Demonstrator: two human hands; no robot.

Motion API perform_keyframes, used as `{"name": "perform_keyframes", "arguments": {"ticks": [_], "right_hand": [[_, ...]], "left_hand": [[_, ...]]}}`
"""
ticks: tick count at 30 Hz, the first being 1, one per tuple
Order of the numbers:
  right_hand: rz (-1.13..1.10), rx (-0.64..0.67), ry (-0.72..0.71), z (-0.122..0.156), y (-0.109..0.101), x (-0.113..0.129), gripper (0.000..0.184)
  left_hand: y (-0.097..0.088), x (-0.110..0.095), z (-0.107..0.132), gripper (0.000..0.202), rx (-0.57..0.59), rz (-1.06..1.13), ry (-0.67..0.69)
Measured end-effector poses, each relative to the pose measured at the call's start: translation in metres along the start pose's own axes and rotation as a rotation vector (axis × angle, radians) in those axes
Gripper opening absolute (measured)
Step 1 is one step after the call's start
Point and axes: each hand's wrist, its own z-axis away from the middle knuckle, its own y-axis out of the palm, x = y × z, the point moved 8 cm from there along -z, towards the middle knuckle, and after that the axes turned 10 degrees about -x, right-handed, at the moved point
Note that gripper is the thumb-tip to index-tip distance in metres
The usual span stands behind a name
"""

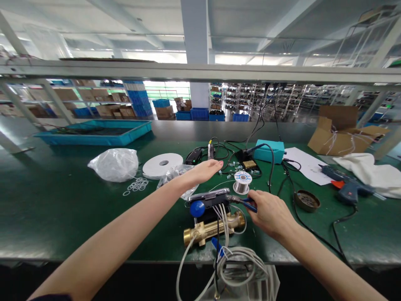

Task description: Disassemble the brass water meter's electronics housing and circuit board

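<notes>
My right hand (266, 211) is closed round the blue handles of a pair of pliers (247, 204), whose jaws touch the right end of a black housing (208, 198) with a clear cover. That housing sits on a brass meter body (213, 230) with threaded ends, and a round blue cap (197, 208) is at its left front. Grey cables (224, 223) run from it to a coil at the table edge. My left hand (208, 169) reaches past the housing, fingers stretched out, near small clear-blue connectors (231, 170) scattered on the table. Nothing shows in it.
A solder wire spool (242, 184) stands behind the pliers. On the right lie a glue gun (347, 186), a round brown dish (307, 200) and a teal soldering station (269, 151). Leftward are a white reel (163, 164), plastic bags (115, 164), white rings (137, 184) and a blue tray (125, 137).
</notes>
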Motion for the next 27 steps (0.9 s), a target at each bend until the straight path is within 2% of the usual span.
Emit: {"name": "perform_keyframes", "arguments": {"ticks": [4,7,9,13,19,23,27], "right_hand": [[0.062,0.020,-0.103,-0.014,0.000,0.025,0.017],[0.103,0.030,-0.141,-0.019,-0.001,0.041,0.019],[0.116,0.050,-0.099,-0.020,0.001,0.044,0.021],[0.121,0.133,0.033,-0.018,0.010,0.041,0.023],[0.014,0.191,0.153,-0.015,0.025,0.033,0.020],[-0.071,0.167,0.188,-0.009,0.028,0.034,0.018],[-0.089,0.104,0.201,0.002,0.017,0.030,0.023]], "left_hand": [[-0.022,0.024,0.045,0.060,-0.004,-0.138,0.097],[-0.025,0.041,0.068,0.059,0.009,-0.303,0.128],[-0.022,0.045,0.075,0.054,0.037,-0.289,0.116],[-0.014,0.044,0.077,0.041,0.088,-0.193,0.080],[-0.016,0.044,0.075,0.036,0.099,-0.222,0.083],[-0.015,0.040,0.074,0.036,0.085,-0.237,0.118],[-0.012,0.044,0.075,0.041,0.024,-0.204,0.058]]}}
